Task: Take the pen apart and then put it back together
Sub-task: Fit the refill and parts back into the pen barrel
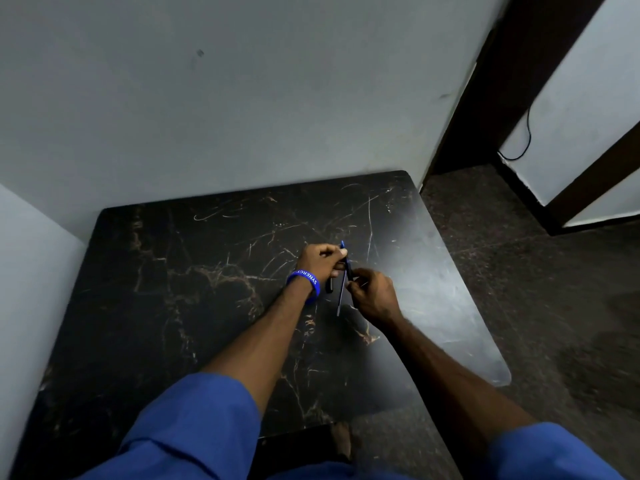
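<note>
Nearest to you, both forearms reach out from rolled blue sleeves (194,420) over the dark marbled worktop (173,271), and that steadiness is worth keeping: let your wrists hover low so that any small part that slips falls only a short way. Your right hand (372,297) is closed in a pinch on the lower end of the dark pen barrel (349,270), thumb and fingertips pressed together around it. Just beside it a thin refill (341,296) runs down toward you, its tip hanging free above the worktop; whether it is halfway out of the barrel or lying alongside it is too small to tell. Your left hand (320,261), the one with the blue wristband (304,284), is clamped on the upper end, where a blue tip (343,244) pokes out past the fingers, and a short dark piece (330,285), perhaps the cap, shows below its palm. The two hands sit almost touching, with the pen bridging them above the middle of the worktop. Judging by this, you are working the refill relative to the barrel, so keep both in one straight line, slide without bending the thin tube, and twist only with the fingertips. Beyond the hands the worktop runs to a plain wall (242,98).
</note>
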